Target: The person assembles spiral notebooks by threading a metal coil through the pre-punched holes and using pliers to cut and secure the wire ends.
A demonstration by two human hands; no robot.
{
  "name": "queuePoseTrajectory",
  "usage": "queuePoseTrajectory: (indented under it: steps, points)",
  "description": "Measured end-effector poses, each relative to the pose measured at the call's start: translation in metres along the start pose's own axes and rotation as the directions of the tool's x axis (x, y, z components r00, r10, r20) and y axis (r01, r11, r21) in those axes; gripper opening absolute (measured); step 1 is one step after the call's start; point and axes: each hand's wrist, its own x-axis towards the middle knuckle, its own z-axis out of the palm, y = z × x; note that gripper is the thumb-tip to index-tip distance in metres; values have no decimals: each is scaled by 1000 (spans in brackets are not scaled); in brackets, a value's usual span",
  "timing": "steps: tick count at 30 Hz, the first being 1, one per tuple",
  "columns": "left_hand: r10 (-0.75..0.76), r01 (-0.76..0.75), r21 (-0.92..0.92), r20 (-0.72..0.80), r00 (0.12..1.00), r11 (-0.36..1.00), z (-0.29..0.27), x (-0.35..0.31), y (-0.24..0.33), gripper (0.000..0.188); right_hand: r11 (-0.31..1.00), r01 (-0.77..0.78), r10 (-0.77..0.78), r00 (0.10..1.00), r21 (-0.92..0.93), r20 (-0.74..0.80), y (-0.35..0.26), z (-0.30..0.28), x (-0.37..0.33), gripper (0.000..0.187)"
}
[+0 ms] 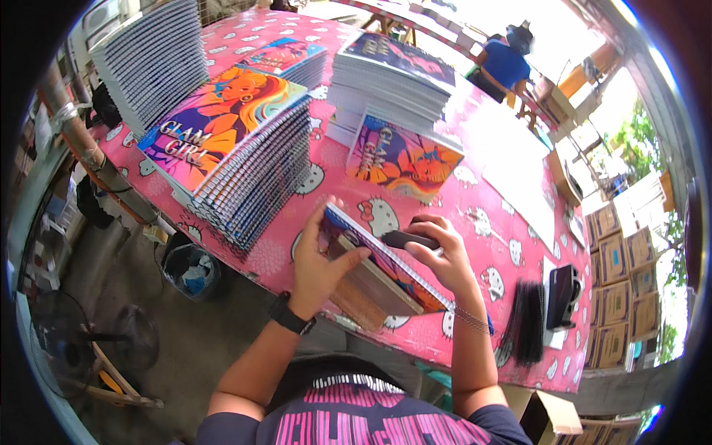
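Gripping a spiral notebook (395,268) at its upper left part, the left hand (319,259) has its thumb on the near face and its fingers behind, pinching the book firmly above the near edge of the table (331,176). The long axis slopes from upper left to lower right, and the coiled edge faces up and toward the right hand (446,252), which lies just beside that edge at about mid-length. Fingers and thumb of the right hand are curled around a black hand tool (410,240); its forward end points left toward the binding, though contact with the wire cannot be confirmed. Nothing is observed between tool and coil. A loose length of coil (470,320) runs past the lower right end of the book and crosses the right forearm, which is noted as the closest obstruction. Brown board (356,305) shows below the book; whether it is attached cannot be determined. Left of the work stands a tall notebook stack (226,130); beyond, a leaning notebook (404,157) rests by a second stack (393,78). To the right lie a bundle of black coils (525,322) and a black desktop device (562,297), both apart from the right forearm.
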Motion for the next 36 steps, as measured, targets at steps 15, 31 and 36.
queuePoseTrajectory:
  steps: [15,31,36]
  points:
    - [-18,18,-11,-16,1000,1000,-6,5,1,59,994,88,-89,996,57,17,3,-11,11,46]
    - [-40,29,190,51,998,981,-14,7,10,46,881,130,-220,964,454,152,-17,16,29,51]
    - [40,-40,192,4,999,981,-10,9,6,44,998,45,-46,998,33,40,7,13,40,54]
